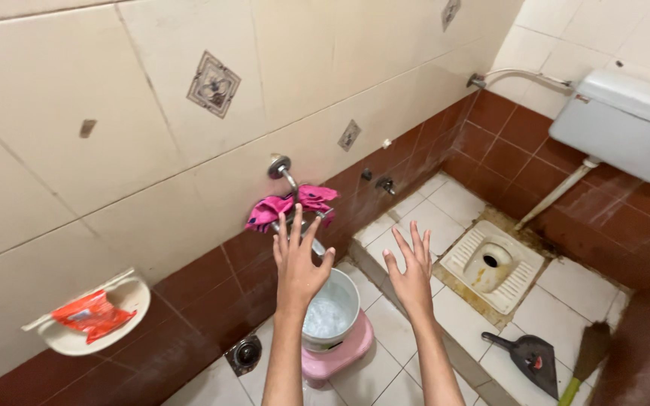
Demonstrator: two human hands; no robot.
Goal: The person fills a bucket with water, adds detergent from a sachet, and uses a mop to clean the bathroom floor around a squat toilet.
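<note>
While both hands are raised with fingers spread and nothing held, the left hand [297, 259] is seen just below the tap [289, 179] and the pink cloth [293, 206] draped on it; the right hand [411, 272] is at 3 o'clock of it. Foamy water is already held in the bucket [330, 313] on the pink stool [338, 356]. The cloth is not yet gripped. A dustpan [530, 359] lies at 4 o'clock.

One head-worn view looks steeply down, close over both raised hands, toward the tiled floor [385, 331].
</note>
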